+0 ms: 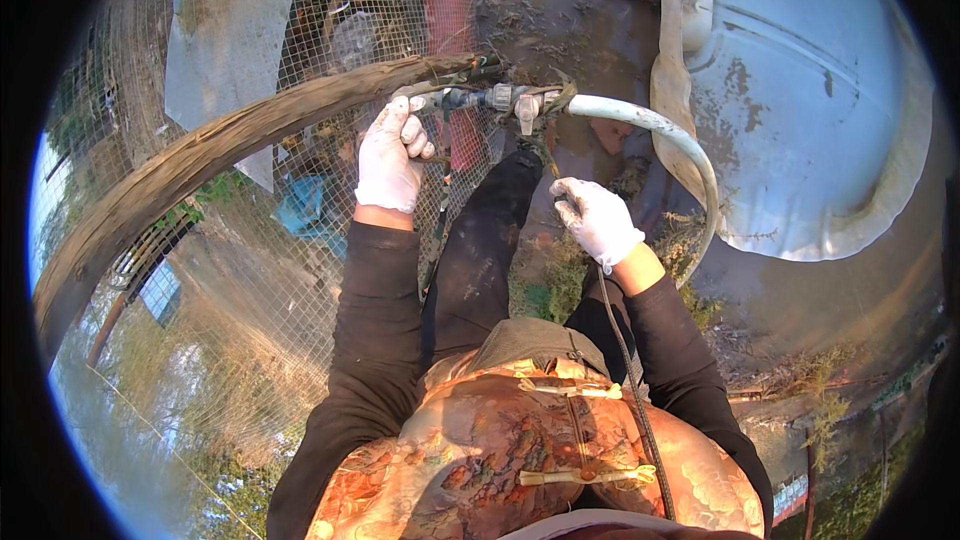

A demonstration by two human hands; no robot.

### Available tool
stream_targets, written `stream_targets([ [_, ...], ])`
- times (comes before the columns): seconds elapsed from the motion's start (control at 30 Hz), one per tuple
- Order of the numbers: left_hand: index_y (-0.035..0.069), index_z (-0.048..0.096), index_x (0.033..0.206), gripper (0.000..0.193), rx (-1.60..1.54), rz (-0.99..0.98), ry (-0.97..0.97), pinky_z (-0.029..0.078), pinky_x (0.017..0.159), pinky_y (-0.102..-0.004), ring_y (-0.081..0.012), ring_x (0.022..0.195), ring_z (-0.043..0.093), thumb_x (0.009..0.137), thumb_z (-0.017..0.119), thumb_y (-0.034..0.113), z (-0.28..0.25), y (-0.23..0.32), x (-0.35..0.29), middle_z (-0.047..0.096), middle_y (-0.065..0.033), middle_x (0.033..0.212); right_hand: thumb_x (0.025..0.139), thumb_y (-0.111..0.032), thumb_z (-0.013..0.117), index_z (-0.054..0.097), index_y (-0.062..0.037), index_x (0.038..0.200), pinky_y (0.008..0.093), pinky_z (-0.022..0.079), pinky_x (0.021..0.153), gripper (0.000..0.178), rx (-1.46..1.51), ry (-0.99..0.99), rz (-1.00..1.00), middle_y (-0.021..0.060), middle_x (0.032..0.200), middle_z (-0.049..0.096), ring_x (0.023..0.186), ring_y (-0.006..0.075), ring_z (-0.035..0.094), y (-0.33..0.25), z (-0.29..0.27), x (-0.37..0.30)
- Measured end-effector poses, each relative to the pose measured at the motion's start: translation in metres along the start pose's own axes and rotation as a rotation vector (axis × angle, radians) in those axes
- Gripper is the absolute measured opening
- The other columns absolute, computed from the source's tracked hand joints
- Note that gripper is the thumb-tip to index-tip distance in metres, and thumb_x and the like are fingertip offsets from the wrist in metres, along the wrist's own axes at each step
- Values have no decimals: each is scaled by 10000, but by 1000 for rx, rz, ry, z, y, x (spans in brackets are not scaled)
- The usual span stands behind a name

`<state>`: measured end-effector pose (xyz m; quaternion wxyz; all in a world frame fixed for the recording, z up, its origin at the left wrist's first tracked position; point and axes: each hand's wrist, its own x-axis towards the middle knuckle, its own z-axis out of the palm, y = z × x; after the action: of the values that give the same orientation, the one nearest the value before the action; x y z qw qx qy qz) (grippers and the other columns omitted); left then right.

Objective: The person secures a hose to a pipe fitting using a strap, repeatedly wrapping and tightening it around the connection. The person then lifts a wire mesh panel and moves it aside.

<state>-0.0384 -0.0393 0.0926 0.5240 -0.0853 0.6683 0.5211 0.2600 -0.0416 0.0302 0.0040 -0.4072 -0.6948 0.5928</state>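
Beside the pole's right end, our hands at a valve and cord

Just below the right end of the wooden pole [240, 130], we see the grey valve [526, 112], joined to a pale hose [650, 118] that bends right and down. Our gloved left hand [392, 155] is half curled at the fitting's left end; we cannot tell whether it grips anything. Our gloved right hand [600, 218] pinches the dark cord [632, 370], which trails toward our lap. Past the hose lies a large pale blue basin-like container [910, 155], dark flecks on its surface; we cannot tell whether it holds liquid. Wire mesh [300, 305] stands to our left.
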Motion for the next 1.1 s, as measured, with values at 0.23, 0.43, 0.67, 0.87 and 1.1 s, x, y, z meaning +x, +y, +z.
stream_targets([
  [0.23, 31, 588, 1272, 345, 1223, 912, 272, 477, 982, -321, -185, 1089, 590, 973, 685, 172, 11, -27, -2, 556, -86, 1280, 886, -167, 619, 653, -102, 999, 435, 553, 779, 135, -17, -138, 92, 131, 940, 712, 886, 354, 683, 3, 5, -6],
  [0.43, 7, 638, 1154, 361, 971, 366, 29, 525, 888, -369, -245, 942, 673, 895, 758, 227, 12, -73, -11, 704, -129, 999, 907, -198, 598, 648, -99, 1025, 432, 546, 795, 162, -15, -200, 107, 140, 944, 712, 912, 355, 681, 15, 8, -7],
  [0.67, -6, 635, 1134, 205, 489, 175, -82, 497, 767, -252, -121, 849, 614, 962, 678, 97, 11, -131, 26, 680, -49, 963, 910, -197, 604, 666, -95, 1015, 462, 526, 828, 159, 18, -296, 7, 154, 970, 711, 944, 374, 665, 8, 19, -1],
  [0.87, 27, 659, 1077, 112, 526, 63, -60, 461, 690, -207, -57, 766, 573, 976, 610, 33, 6, -100, 7, 661, 5, 899, 909, -192, 610, 694, -106, 1008, 425, 511, 897, 156, -89, -189, -3, 114, 1032, 717, 1039, 340, 650, 4, 9, 2],
  [1.1, 11, 627, 1017, 108, 622, 30, -101, 424, 561, -226, -43, 657, 506, 975, 593, 105, 11, -61, -29, 599, 25, 789, 901, -122, 695, 715, -64, 1056, 355, 561, 775, 167, 206, 306, -39, 103, 987, 737, 839, 282, 703, -25, 3, 16],
])
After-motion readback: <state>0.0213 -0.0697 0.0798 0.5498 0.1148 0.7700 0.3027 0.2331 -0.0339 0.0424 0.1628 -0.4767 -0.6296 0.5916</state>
